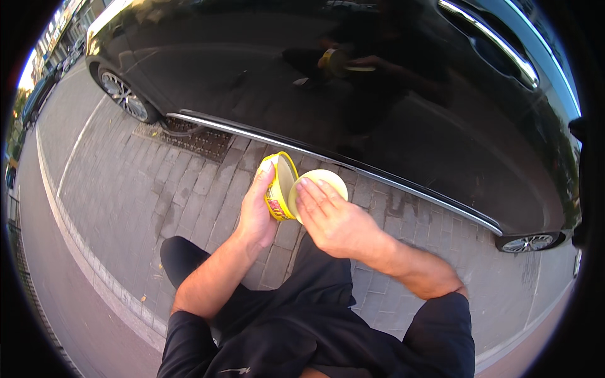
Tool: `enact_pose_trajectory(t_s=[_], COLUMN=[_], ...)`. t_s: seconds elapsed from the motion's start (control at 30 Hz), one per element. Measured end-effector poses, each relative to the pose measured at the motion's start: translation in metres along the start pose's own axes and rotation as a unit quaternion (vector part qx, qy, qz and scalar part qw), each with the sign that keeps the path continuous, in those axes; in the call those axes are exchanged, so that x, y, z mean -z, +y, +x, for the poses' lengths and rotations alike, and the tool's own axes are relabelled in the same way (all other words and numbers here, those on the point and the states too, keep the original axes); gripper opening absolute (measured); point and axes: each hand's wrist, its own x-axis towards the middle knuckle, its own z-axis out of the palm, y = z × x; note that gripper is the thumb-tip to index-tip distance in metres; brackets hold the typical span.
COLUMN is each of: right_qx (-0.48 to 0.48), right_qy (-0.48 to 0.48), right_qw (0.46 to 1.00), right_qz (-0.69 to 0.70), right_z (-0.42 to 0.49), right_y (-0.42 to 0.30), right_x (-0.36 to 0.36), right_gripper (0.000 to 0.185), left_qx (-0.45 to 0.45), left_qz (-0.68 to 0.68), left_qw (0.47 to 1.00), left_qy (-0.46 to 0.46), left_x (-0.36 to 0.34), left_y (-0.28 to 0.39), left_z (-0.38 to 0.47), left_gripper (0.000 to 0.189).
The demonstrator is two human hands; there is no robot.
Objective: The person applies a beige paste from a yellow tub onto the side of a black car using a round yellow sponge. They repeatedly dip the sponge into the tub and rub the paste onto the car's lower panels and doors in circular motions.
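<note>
My left hand (257,208) grips a round yellow tin (279,208) with printed writing on its side. The tin is tilted, its mouth turned to the right, and pale material shows inside. Against the right side of the tin's mouth, my right hand (331,219) holds a pale yellow round sponge pad (333,182), fingers laid flat over its face. Whether the pad's edge dips into the tin cannot be told. Both hands are above my knees, in front of the glossy black door panel (302,108) of a parked car, which mirrors the hands and the tin.
A chrome trim strip (378,177) runs along the car's sill. The front or rear wheel at left (124,96) and another wheel (527,243) at right stand on grey brick paving (189,198). A dark metal grate (208,141) lies beside the sill. A chrome door handle (496,40) is at upper right.
</note>
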Motion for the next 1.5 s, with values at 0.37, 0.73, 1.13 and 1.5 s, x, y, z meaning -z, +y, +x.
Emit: enact_pose_trajectory(t_s=[0.37,0.73,1.13,1.5], right_qx=[-0.363,-0.342,-0.163,-0.262], right_qy=[0.158,0.063,0.184,0.305], right_qw=[0.701,0.497,0.930,0.889], right_qz=[0.593,0.795,-0.272,-0.221], right_z=[0.083,0.093,0.143,0.107], right_y=[-0.028,-0.060,0.181,0.220], right_x=[-0.049,-0.141,-0.059,-0.041], right_gripper=[0.044,0.041,0.052,0.069], left_qx=[-0.130,-0.154,0.084,0.277], left_qz=[-0.101,0.023,-0.133,-0.118], left_qw=[0.986,0.986,0.987,0.952], left_qy=[-0.013,0.062,0.032,-0.057], left_x=[0.084,0.125,0.176,0.186], left_y=[-0.001,-0.007,0.007,-0.050], left_z=[0.011,0.025,0.078,0.173], left_gripper=[0.073,0.075,0.077,0.087])
